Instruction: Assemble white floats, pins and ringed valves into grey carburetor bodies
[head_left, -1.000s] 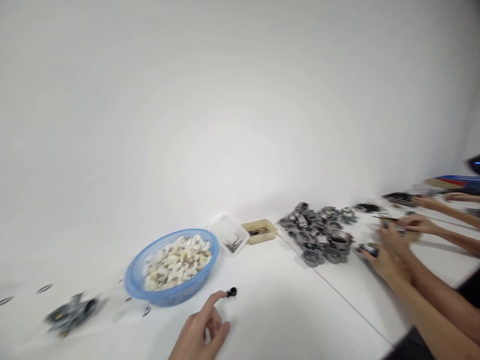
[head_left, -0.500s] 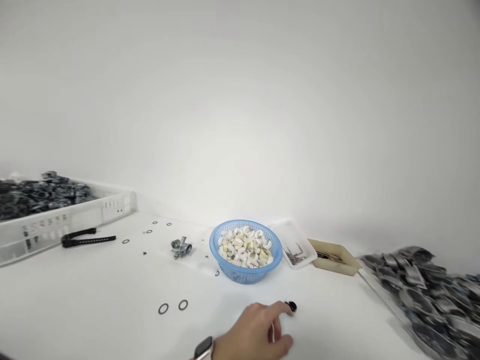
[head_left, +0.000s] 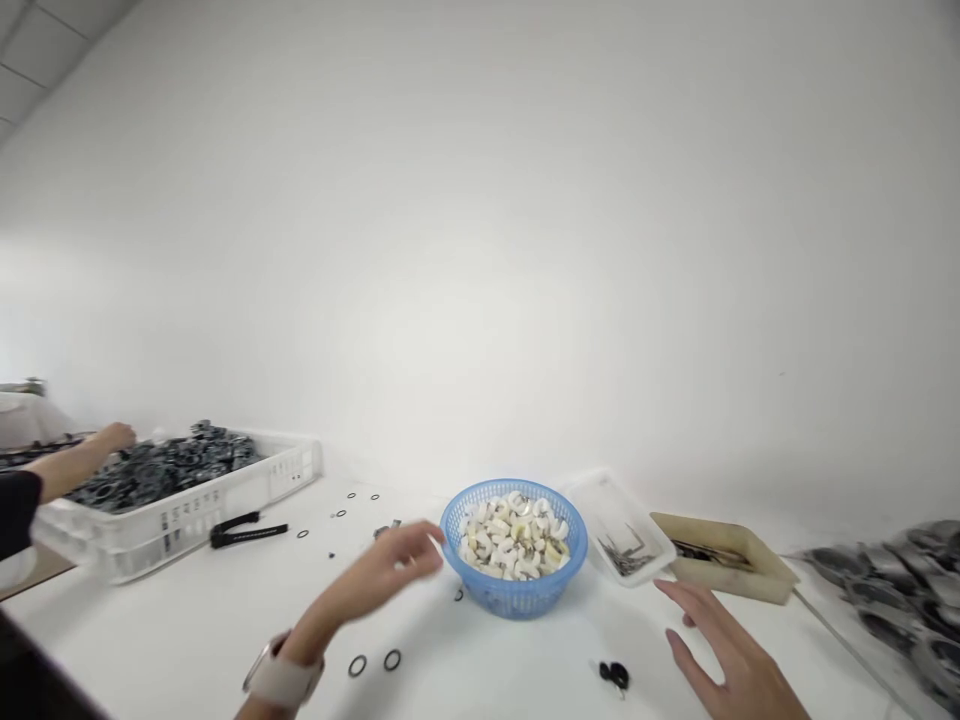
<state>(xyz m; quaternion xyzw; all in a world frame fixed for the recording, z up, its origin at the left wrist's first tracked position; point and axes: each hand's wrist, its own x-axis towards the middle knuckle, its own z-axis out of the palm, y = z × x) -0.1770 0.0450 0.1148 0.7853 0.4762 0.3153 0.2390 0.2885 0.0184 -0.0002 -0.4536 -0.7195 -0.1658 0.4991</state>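
My left hand (head_left: 386,570), with a watch (head_left: 283,670) on its wrist, is over the table by the left rim of the blue basket (head_left: 514,600). Its fingers are apart and hold nothing; whether a fingertip touches the rim I cannot tell. White C-shaped parts (head_left: 514,535) fill the basket. Behind my left hand a small metal fitting (head_left: 388,527) is mostly hidden. At the lower right my right hand (head_left: 724,650) is open, thumb and fingers spread, with nothing in it. Left of it a small black part (head_left: 615,676) lies on the table.
A white tray (head_left: 622,510) with thin metal pieces and a beige tray (head_left: 761,575) adjoin the basket. Metal parts (head_left: 892,590) are heaped at far right. Another person's hand (head_left: 116,437) is over a white crate (head_left: 225,500). Black rings (head_left: 358,665) and a black strap (head_left: 251,530) lie left.
My left hand has left the black part and moved left to the basket's side. My right hand has come into view. The view has shifted, and another person's arm now shows at the left.
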